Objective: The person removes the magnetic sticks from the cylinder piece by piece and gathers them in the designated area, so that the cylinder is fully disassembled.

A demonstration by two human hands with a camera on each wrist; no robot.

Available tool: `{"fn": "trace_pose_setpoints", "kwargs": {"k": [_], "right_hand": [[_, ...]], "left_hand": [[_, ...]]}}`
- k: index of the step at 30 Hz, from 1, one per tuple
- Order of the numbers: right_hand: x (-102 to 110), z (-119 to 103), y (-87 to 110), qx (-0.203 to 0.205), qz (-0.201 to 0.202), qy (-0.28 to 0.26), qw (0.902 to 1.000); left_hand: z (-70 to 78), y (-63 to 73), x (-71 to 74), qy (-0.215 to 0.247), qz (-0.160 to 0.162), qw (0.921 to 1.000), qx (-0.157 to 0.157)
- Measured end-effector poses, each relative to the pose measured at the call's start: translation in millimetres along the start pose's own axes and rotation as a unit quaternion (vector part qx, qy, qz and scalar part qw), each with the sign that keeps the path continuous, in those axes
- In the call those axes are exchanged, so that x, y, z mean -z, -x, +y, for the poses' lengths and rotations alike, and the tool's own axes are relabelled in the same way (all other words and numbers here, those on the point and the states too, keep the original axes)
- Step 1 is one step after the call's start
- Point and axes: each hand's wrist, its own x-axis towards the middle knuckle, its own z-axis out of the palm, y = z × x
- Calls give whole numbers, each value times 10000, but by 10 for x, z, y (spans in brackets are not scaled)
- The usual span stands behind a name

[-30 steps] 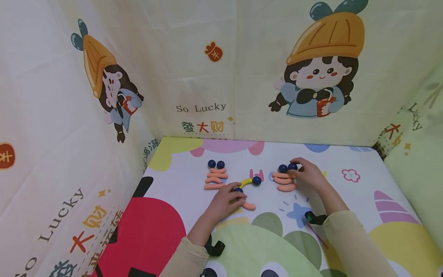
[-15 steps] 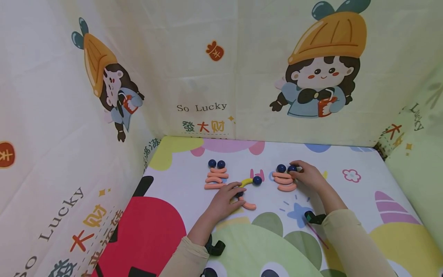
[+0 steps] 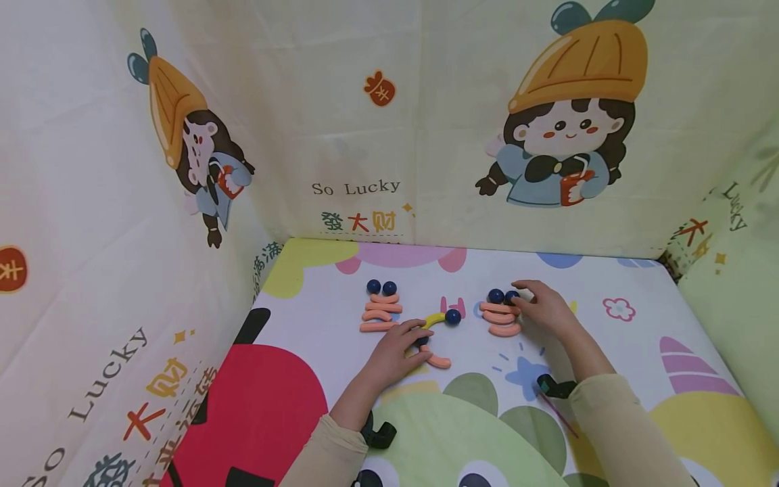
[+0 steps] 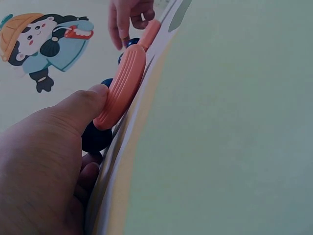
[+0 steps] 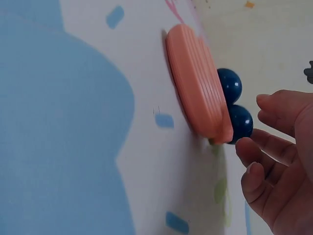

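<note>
My left hand (image 3: 395,352) pinches a dark blue ball (image 4: 96,139) between thumb and fingers. That ball sits between a yellow curved piece (image 3: 434,319) and a ridged salmon-pink curved piece (image 3: 439,362). Another blue ball (image 3: 453,316) lies at the yellow piece's far end. To the right, my right hand (image 3: 544,308) is beside a pair of blue balls, its fingers spread around the nearer ball (image 5: 240,124). The second ball (image 5: 230,86) touches it. Under this pair, three salmon-pink curved pieces (image 3: 500,318) lie in a stack of rows on the tabletop.
At the left stands a similar arrangement: two blue balls (image 3: 381,287) above several salmon-pink pieces (image 3: 383,308). A patterned mat (image 3: 608,352) covers the table. Printed cloth walls (image 3: 438,135) enclose its back and sides.
The right hand's ball has shifted slightly left and down, against its neighbour, and the fingers have loosened from it. The left hand's ball has moved a little nearer the salmon-pink piece.
</note>
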Motion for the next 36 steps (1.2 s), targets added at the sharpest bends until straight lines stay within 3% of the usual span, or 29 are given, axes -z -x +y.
{"fn": "trace_pose_setpoints", "kwargs": {"k": [4, 9, 15, 21, 28, 36], "right_hand": [[-11, -102, 38, 74, 38, -140, 9999], [-97, -316, 89, 11, -190, -372, 9991], [-331, -606, 152, 741, -178, -323, 9966], [-570, -817, 160, 977, -302, -142, 9947], [-757, -926, 108, 1045, -376, -157, 9937], [-885, -952, 25, 956, -391, 230, 9944]], "left_hand": [[-4, 4, -3, -55, 20, 10000, -24], [-11, 5, -7, -40, 0, 10000, 11], [-21, -7, -13, -30, -26, 10000, 54], [-30, -10, -19, -81, 42, 10000, -12], [-34, -3, -21, -110, 93, 9999, -59], [-21, 2, -11, -136, 155, 9995, -252]]}}
